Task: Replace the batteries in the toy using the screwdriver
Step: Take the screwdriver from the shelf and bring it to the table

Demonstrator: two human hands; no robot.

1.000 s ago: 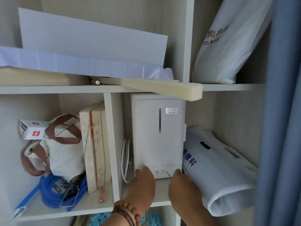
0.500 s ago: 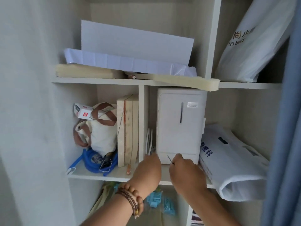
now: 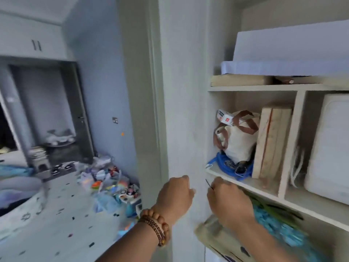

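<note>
Can make out only a thin dark tip of the screwdriver (image 3: 208,184), poking up out of the right hand (image 3: 228,202); rest of it buried in the curled fingers (image 3: 219,184) that pinch it. Cannot tell what, if anything, sits inside the left hand (image 3: 175,193): seen from the back, fingers curled under into a fist, beaded bracelets (image 3: 155,226) at the wrist. Cannot pick out which toy is meant among the smeared heap of toys (image 3: 113,186) on the floor (image 3: 56,214) at left. Blurred by motion nearly everywhere, worst at lower right, over a blue mass (image 3: 273,222) beneath the shelf (image 3: 245,183). Cut by the right edge: white box (image 3: 328,148).

Half a second back, found both hands at the foot of that white box; now finds them drawn leftwards, before the shelf's front edge near its left end, apart from each other. Has swung left as well, bringing the room into sight and losing the white bags at the right.

In the shelf's left compartment: canvas bag (image 3: 238,142) with brown handles, white-and-red carton (image 3: 224,116) on top, blue cord (image 3: 222,163) at its foot, wooden boards (image 3: 272,142) upright against the divider. Behind the left hand, pale side panel (image 3: 185,110), walling the shelf off from the room.
</note>
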